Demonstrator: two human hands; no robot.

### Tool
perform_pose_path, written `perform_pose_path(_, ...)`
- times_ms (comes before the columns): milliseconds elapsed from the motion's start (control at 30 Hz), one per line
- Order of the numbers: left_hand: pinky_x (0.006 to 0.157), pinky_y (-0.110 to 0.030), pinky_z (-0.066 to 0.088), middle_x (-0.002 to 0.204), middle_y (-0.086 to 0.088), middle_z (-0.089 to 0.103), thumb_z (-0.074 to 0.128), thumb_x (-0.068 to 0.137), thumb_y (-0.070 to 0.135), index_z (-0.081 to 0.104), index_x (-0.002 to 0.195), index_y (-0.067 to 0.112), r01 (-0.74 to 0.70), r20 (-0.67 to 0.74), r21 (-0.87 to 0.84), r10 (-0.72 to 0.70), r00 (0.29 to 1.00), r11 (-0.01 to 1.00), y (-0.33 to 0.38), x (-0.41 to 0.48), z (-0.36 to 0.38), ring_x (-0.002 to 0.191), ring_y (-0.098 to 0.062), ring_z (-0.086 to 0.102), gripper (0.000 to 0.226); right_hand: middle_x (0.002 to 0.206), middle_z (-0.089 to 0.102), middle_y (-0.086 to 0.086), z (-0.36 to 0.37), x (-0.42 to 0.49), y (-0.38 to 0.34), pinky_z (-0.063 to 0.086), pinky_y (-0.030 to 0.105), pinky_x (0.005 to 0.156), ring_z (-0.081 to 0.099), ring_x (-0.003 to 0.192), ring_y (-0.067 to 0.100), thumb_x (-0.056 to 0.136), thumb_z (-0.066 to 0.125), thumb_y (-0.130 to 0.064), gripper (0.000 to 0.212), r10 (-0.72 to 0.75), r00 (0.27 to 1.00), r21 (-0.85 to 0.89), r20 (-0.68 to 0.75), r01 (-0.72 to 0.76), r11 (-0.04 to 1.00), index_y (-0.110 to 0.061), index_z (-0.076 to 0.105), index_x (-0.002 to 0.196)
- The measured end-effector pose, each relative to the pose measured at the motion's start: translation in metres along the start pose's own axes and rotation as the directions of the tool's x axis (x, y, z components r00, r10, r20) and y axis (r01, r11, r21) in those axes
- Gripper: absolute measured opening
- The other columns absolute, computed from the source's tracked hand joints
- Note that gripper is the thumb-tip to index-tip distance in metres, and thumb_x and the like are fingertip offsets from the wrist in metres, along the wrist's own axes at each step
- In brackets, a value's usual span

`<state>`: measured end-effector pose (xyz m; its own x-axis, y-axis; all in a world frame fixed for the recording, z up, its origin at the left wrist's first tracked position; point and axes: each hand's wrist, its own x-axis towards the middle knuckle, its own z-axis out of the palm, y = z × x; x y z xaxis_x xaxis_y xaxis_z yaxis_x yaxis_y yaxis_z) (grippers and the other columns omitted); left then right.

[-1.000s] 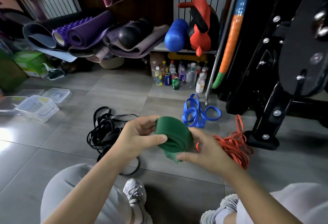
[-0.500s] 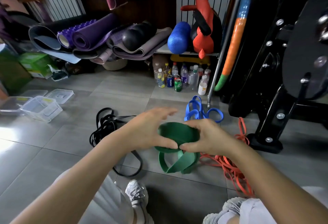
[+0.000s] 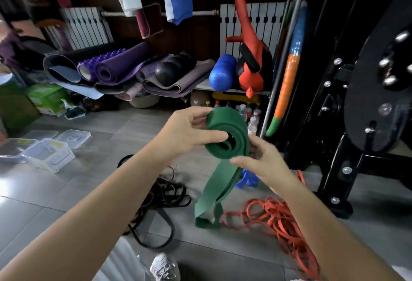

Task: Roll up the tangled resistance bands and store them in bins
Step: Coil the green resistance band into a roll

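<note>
A wide green resistance band [image 3: 225,133] is partly rolled into a coil held up in front of me, its loose tail hanging down towards the floor. My left hand [image 3: 189,131] grips the coil, thumb at its centre and fingers behind. My right hand [image 3: 260,160] holds the coil's lower right edge with thumb and fingers. A tangled black band [image 3: 160,200] lies on the tiles below my left arm. An orange band [image 3: 278,220] is heaped on the right, and a blue band [image 3: 247,179] shows partly behind my right wrist. Clear plastic bins [image 3: 48,153] sit at the left.
Loose bin lids [image 3: 72,138] lie beside the bins. Rolled yoga mats [image 3: 120,69] and foam rollers pile up at the back, with bottles [image 3: 249,115] under a shelf. A black exercise machine [image 3: 356,124] fills the right side. My shoe [image 3: 163,267] is at the bottom.
Both hands have lifted the green coil higher and tilted it so its open side faces me. The tail now hangs straight down instead of lying bunched below the hands.
</note>
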<state>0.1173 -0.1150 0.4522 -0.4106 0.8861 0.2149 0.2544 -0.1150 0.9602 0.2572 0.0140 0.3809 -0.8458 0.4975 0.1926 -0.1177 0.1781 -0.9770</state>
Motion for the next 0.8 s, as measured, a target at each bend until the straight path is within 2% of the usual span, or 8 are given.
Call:
perform_pose_path(133, 0.076, -0.029, 0.058, 0.086, 0.002, 0.074, 0.067, 0.067, 0.006, 0.067, 0.096, 0.017, -0.027, -0.131, -0.336, -0.019, 0.991, 0.941, 0.006, 0.009, -0.004, 0.081, -0.013, 0.069, 0.030, 0.098, 0.072, -0.011, -0.008, 0.026, -0.041, 0.050, 0.018, 0.082, 0.064, 0.095, 0.004, 0.055, 0.088, -0.030, 0.061, -0.103, 0.993, 0.061, 0.057, 0.100, 0.993, -0.023, 0.060, 0.108)
perform_pose_path(233, 0.075, -0.030, 0.058, 0.087, 0.000, 0.074, 0.065, 0.067, 0.009, 0.067, 0.096, 0.015, -0.066, -0.185, -0.423, -0.015, 0.983, 0.904, 0.002, 0.011, -0.008, 0.081, -0.014, 0.069, 0.029, 0.087, 0.070, -0.009, -0.012, 0.037, -0.054, 0.049, 0.016, 0.078, 0.062, 0.081, -0.001, 0.070, 0.078, -0.004, 0.035, -0.136, 0.990, -0.065, 0.036, 0.138, 0.988, -0.022, 0.063, 0.097)
perform_pose_path(300, 0.075, -0.030, 0.058, 0.088, -0.002, 0.074, 0.064, 0.068, 0.008, 0.065, 0.099, 0.012, -0.074, -0.197, -0.441, -0.016, 0.980, 0.894, 0.001, 0.011, -0.013, 0.082, -0.015, 0.070, 0.031, 0.083, 0.067, -0.006, -0.013, 0.040, -0.063, 0.049, 0.012, 0.075, 0.061, 0.073, -0.004, 0.075, 0.071, 0.005, 0.028, -0.156, 0.988, -0.092, 0.009, 0.156, 0.983, -0.017, 0.065, 0.091)
perform_pose_path(367, 0.074, -0.029, 0.057, 0.087, -0.002, 0.074, 0.063, 0.068, 0.006, 0.064, 0.101, 0.010, -0.081, -0.203, -0.459, -0.016, 0.979, 0.885, 0.000, 0.011, -0.017, 0.082, -0.015, 0.070, 0.033, 0.085, 0.067, -0.002, -0.016, 0.040, -0.068, 0.050, 0.012, 0.075, 0.062, 0.074, -0.002, 0.074, 0.070, 0.004, 0.026, -0.156, 0.988, -0.068, -0.003, 0.155, 0.986, -0.011, 0.066, 0.094)
perform_pose_path(500, 0.073, -0.029, 0.057, 0.090, -0.004, 0.073, 0.069, 0.073, 0.003, 0.064, 0.103, 0.010, -0.080, -0.186, -0.476, -0.012, 0.982, 0.876, 0.000, 0.009, -0.017, 0.085, -0.017, 0.069, 0.031, 0.084, 0.072, -0.008, -0.012, 0.034, -0.065, 0.051, 0.016, 0.078, 0.066, 0.082, 0.003, 0.060, 0.074, -0.016, 0.032, -0.144, 0.990, -0.016, 0.009, 0.144, 0.989, -0.018, 0.067, 0.091)
perform_pose_path(633, 0.079, -0.034, 0.057, 0.096, -0.009, 0.071, 0.064, 0.074, 0.007, 0.062, 0.108, 0.005, -0.082, -0.209, -0.553, -0.043, 0.977, 0.829, -0.013, 0.004, -0.002, 0.088, -0.021, 0.068, 0.034, 0.093, 0.072, -0.010, 0.000, 0.023, -0.041, 0.049, 0.018, 0.086, 0.066, 0.093, 0.003, 0.060, 0.082, -0.012, 0.046, -0.119, 0.993, 0.039, -0.019, 0.120, 0.992, -0.023, 0.063, 0.100)
perform_pose_path(733, 0.077, -0.032, 0.057, 0.096, -0.011, 0.071, 0.061, 0.076, 0.007, 0.061, 0.107, 0.003, -0.051, -0.168, -0.630, -0.071, 0.983, 0.775, -0.027, -0.006, 0.019, 0.088, -0.022, 0.068, 0.030, 0.096, 0.073, -0.009, 0.008, 0.012, -0.022, 0.051, 0.023, 0.087, 0.066, 0.096, 0.008, 0.064, 0.082, -0.015, 0.041, -0.114, 0.991, 0.043, -0.075, 0.118, 0.992, -0.027, 0.065, 0.099)
perform_pose_path(800, 0.077, -0.032, 0.057, 0.097, -0.013, 0.070, 0.063, 0.075, 0.005, 0.058, 0.109, 0.002, -0.013, -0.119, -0.661, -0.088, 0.989, 0.750, -0.035, -0.015, 0.028, 0.089, -0.023, 0.068, 0.034, 0.092, 0.073, -0.008, 0.006, 0.005, -0.014, 0.052, 0.021, 0.082, 0.067, 0.091, 0.009, 0.066, 0.080, -0.006, 0.039, -0.093, 0.992, 0.077, -0.090, 0.100, 0.992, -0.026, 0.066, 0.097)
